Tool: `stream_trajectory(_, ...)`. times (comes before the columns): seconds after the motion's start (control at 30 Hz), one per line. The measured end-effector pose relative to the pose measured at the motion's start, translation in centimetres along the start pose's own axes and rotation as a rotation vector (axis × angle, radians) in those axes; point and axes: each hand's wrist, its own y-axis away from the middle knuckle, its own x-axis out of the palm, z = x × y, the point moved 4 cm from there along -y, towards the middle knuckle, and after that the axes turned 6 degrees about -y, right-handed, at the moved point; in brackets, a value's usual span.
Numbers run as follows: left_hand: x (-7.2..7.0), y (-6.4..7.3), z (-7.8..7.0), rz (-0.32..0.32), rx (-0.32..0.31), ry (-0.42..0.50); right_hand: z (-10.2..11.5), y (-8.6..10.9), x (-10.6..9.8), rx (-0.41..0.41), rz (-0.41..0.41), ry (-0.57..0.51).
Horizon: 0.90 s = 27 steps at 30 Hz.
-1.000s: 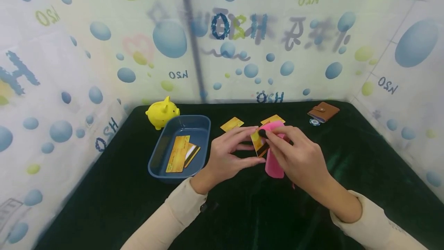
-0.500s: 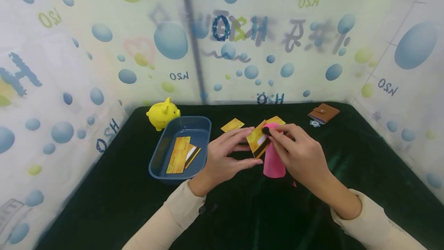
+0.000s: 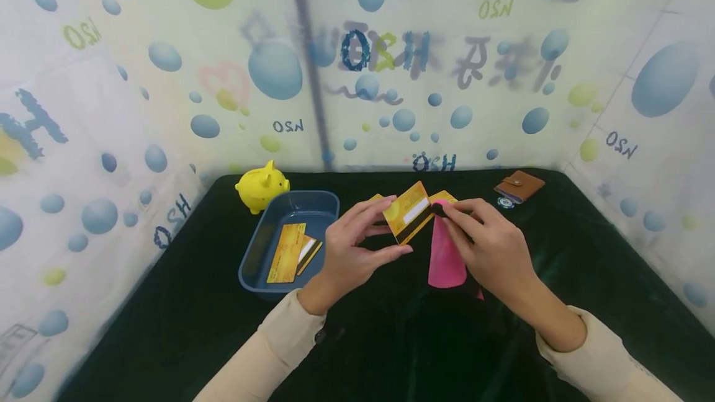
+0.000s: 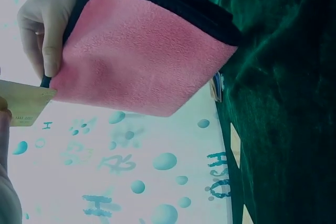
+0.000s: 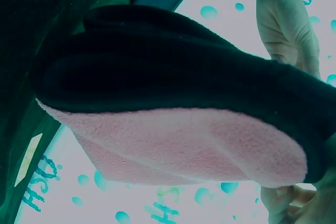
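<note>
Between its thumb and fingers my left hand (image 3: pixel 354 244) holds a gold bank card (image 3: pixel 410 213) by its edges. The card is tilted, its black stripe and white strip facing me. My right hand (image 3: pixel 494 244) pinches a pink cloth (image 3: pixel 445 259) with dark edging; the cloth hangs down beside the card's right edge. In the left wrist view the cloth (image 4: pixel 136 56) spreads out soft and folded, close to the card's corner (image 4: pixel 31 100). Seen from the right wrist, the thick dark edging (image 5: pixel 157 72) covers much of the view and hides part of both hands.
A blue tray (image 3: pixel 244 268) at left holds a long gold card (image 3: pixel 287 253) and a smaller striped one (image 3: pixel 310 255). Behind it stands a yellow piggy bank (image 3: pixel 259 188). Another gold card (image 3: pixel 445 195) lies behind the hands. A brown wallet (image 3: pixel 521 185) and a poker chip (image 3: pixel 505 203) lie back right.
My left hand has drawn the bank card leftward out from the cloth, so nearly all its face now shows. The right hand keeps its pinch on the cloth, which now hangs straighter.
</note>
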Motion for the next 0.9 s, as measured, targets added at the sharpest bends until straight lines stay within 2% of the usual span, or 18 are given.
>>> stream_trajectory(0.23,-0.6,-0.1,0.3,0.005,-0.049,-0.012,0.5,-0.1,-0.5,-0.005,-0.023,-0.012)
stream_trajectory(0.47,-1.9,0.5,0.9,0.038,-0.241,0.048,0.4,0.0,-0.8,0.016,-0.051,-0.027)
stream_trajectory(0.67,-4.3,1.4,1.6,0.016,-0.343,-0.01,0.2,0.2,-0.7,0.031,-0.048,-0.042)
stream_trajectory(0.9,-7.6,1.9,2.4,-0.037,-0.394,-0.098,0.0,0.3,-0.8,0.037,-0.042,-0.039)
